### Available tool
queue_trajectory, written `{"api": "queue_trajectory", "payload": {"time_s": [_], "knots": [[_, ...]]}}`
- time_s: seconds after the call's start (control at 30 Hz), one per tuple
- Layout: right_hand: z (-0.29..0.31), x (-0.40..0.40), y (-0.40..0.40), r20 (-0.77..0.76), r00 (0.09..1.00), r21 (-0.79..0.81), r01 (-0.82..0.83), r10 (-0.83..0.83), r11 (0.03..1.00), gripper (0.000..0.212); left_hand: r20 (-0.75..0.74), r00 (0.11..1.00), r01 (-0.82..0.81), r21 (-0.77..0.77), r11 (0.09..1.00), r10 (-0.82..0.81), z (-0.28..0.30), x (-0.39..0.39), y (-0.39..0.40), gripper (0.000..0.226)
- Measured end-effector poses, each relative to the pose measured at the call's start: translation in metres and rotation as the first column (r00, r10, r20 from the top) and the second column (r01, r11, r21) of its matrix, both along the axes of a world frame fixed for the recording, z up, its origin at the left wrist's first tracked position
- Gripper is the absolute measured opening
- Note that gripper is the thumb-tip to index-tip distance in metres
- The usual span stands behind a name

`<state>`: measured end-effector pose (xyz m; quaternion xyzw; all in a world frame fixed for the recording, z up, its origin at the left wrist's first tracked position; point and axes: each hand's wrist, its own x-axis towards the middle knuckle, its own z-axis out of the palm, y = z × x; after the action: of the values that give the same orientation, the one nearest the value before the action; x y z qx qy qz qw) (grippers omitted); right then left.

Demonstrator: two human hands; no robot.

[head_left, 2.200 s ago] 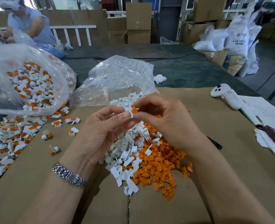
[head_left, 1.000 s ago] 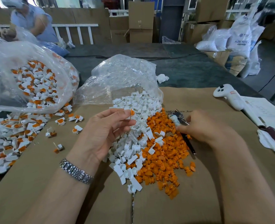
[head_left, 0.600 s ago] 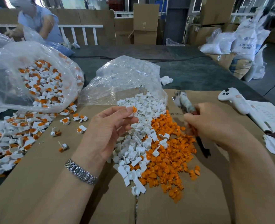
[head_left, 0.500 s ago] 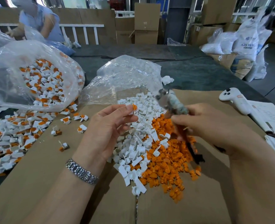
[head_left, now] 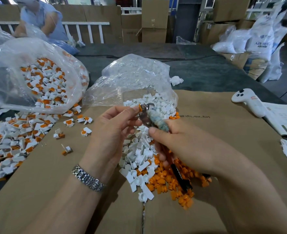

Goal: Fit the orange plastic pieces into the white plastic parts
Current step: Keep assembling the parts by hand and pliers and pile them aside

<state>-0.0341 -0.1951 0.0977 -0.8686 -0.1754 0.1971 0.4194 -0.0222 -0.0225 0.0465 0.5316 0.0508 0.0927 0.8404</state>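
Above the tabletop [head_left: 223, 132], your left hand [head_left: 112, 130] pinches a part [head_left: 140, 108]; your right hand [head_left: 181, 146] grips pliers [head_left: 149, 115], poised to press the orange piece home.

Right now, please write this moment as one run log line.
left hand: pinches part | right hand: grips pliers | pliers: tip at part | piles: on cardboard

Your open room: bare cardboard [head_left: 232, 130] at right-centre and lower left. Blocked: parts pile [head_left: 156, 162] at centre, plastic bags [head_left: 38, 68] upper left, white controller [head_left: 248, 102] right edge.
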Motion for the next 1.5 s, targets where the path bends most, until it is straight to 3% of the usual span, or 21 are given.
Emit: {"api": "queue_trajectory", "payload": {"time_s": [0.2, 0.33, 0.43, 0.5, 0.6, 0.67, 0.77, 0.87, 1.03, 1.23, 1.3, 1.37, 1.43, 1.5], "knots": [[-0.012, -0.003, 0.014, 0.166, 0.984, -0.125, 0.089, -0.067, 0.988, 0.050, -0.021, 1.000, -0.011, 0.010, 1.000, 0.011, -0.001, 0.000, 0.000, 0.020], [-0.021, -0.001, 0.019, 0.283, 0.947, -0.159, 0.201, -0.151, 0.966, 0.044, -0.040, 0.999, -0.008, -0.017, 1.000, 0.007, -0.003, -0.002, -0.001, 0.021], [-0.025, 0.002, 0.018, 0.294, 0.946, -0.148, 0.183, -0.134, 0.972, 0.046, -0.048, 0.999, -0.017, -0.047, 0.999, 0.015, -0.002, -0.002, -0.002, 0.018], [-0.022, 0.004, 0.014, 0.183, 0.978, -0.073, 0.111, -0.096, 0.991, 0.053, -0.044, 0.999, -0.028, -0.043, 0.999, 0.027, 0.000, -0.002, -0.002, 0.018], [-0.010, 0.009, -0.004, -0.103, 0.995, 0.071, 0.010, -0.003, 0.997, 0.065, -0.018, 0.998, -0.052, -0.003, 0.999, 0.052, 0.003, -0.002, 0.000, 0.013], [-0.003, 0.013, -0.021, -0.116, 0.993, 0.102, 0.009, 0.003, 0.995, 0.063, 0.003, 0.997, -0.076, 0.023, 0.997, 0.076, 0.003, -0.004, 0.003, 0.012], [-0.006, 0.026, -0.035, 0.121, 0.974, -0.030, 0.197, -0.192, 0.980, 0.053, -0.017, 0.997, -0.076, 0.066, 0.995, 0.077, 0.003, -0.005, 0.003, 0.008], [-0.025, 0.050, -0.048, 0.323, 0.887, -0.224, 0.411, -0.330, 0.884, 0.039, -0.062, 0.995, -0.067, 0.071, 0.995, 0.072, 0.005, -0.004, 0.002, 0.016], [-0.057, 0.072, -0.059, 0.418, 0.851, -0.564, 0.518, -0.319, 0.643, 0.053, -0.060, 0.997, -0.045, 0.077, 0.996, 0.050, 0.005, -0.004, 0.001, 0.005], [-0.061, 0.068, -0.051, 0.482, 0.829, -0.594, 0.547, -0.283, 0.591, 0.058, -0.049, 0.999, -0.015, 0.088, 0.996, 0.019, 0.001, -0.002, 0.002, 0.021], [-0.056, 0.067, -0.049, 0.532, 0.805, -0.514, 0.553, -0.262, 0.656, 0.047, -0.047, 0.998, -0.028, 0.128, 0.991, 0.034, -0.001, -0.002, 0.004, 0.018], [-0.051, 0.067, -0.047, 0.511, 0.824, -0.380, 0.471, -0.244, 0.796, 0.025, -0.025, 0.992, -0.110, 0.281, 0.953, 0.121, -0.004, -0.002, 0.008, 0.009], [-0.047, 0.066, -0.046, 0.458, 0.869, -0.309, 0.351, -0.184, 0.884, 0.011, 0.014, 0.961, -0.249, 0.480, 0.841, 0.276, -0.007, 0.000, 0.016, 0.009], [-0.044, 0.063, -0.046, 0.393, 0.913, -0.316, 0.245, -0.109, 0.917, 0.010, 0.095, 0.896, -0.384, 0.659, 0.647, 0.434, -0.009, 0.002, 0.026, 0.010]]}}
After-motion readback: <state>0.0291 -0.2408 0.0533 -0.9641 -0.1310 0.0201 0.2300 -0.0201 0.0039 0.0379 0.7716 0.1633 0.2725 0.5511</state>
